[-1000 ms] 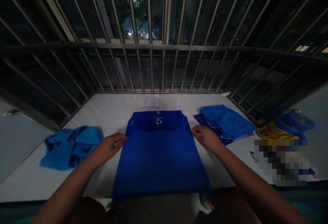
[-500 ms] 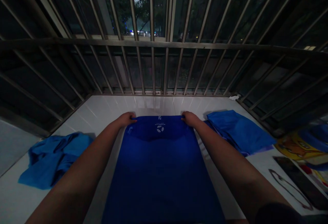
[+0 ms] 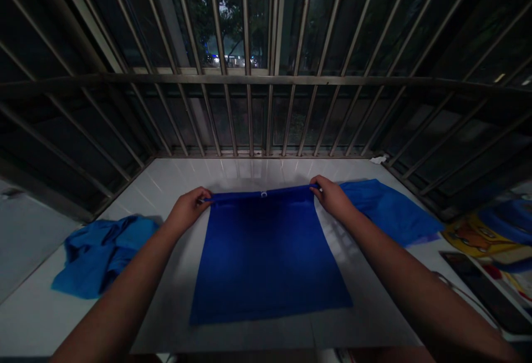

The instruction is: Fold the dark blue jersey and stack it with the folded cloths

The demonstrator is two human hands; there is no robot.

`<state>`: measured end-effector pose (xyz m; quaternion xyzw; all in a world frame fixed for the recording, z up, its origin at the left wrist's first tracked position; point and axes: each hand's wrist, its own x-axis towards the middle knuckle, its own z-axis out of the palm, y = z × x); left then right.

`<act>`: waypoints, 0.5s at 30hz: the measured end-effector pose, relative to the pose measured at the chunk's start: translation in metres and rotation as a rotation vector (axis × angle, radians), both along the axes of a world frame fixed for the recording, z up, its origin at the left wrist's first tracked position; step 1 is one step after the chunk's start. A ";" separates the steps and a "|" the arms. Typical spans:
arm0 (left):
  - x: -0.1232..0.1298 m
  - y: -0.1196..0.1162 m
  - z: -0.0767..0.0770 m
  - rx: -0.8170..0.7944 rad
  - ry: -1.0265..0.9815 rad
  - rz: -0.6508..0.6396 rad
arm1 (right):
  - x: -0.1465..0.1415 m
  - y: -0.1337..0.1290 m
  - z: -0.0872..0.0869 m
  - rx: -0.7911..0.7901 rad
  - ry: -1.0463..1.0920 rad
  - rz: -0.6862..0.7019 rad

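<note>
Both hands are pinching the far edge of a dark blue garment (image 3: 268, 255), one at each upper corner. The left hand (image 3: 188, 209) has its fingers curled shut on the corner at about 10 o'clock from the cloth's middle; the right hand (image 3: 331, 195) is closed on the opposite corner at about 2 o'clock. Between them the top edge runs taut and nearly straight, with a small white mark at its midpoint. The garment lies flat as a neat rectangle on the white ledge (image 3: 249, 170), its near edge towards 6 o'clock, short of the ledge's front edge.

At 9 o'clock from the garment, well apart from it, a crumpled lighter blue cloth (image 3: 100, 252) sits in a heap. At 2 o'clock, just beyond the right hand, a folded blue cloth (image 3: 390, 210) lies flat. Further out towards 3 o'clock there is a yellow printed item (image 3: 474, 235) and a dark flat object (image 3: 482, 291), too dim to make out. Metal window bars (image 3: 249, 80) enclose the ledge at 12 o'clock and on both sides.
</note>
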<state>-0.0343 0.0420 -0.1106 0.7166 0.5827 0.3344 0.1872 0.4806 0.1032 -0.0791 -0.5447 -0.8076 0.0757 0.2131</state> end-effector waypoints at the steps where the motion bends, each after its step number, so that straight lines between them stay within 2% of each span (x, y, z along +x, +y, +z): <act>1: 0.002 -0.020 -0.008 -0.008 0.005 -0.036 | 0.007 -0.017 -0.008 -0.005 0.022 0.034; 5: 0.011 -0.091 -0.051 -0.030 0.112 -0.152 | 0.030 -0.084 -0.057 -0.080 0.006 0.205; 8: 0.015 -0.120 -0.070 -0.019 0.175 -0.123 | 0.038 -0.120 -0.086 -0.088 -0.079 0.243; 11: 0.018 -0.121 -0.067 -0.001 0.205 -0.084 | 0.036 -0.131 -0.086 -0.062 -0.115 0.208; 13: 0.021 -0.107 -0.057 -0.001 0.243 -0.045 | 0.030 -0.122 -0.074 -0.061 -0.128 0.168; 15: 0.026 -0.084 -0.045 -0.016 0.288 0.012 | 0.019 -0.103 -0.060 -0.073 -0.156 0.092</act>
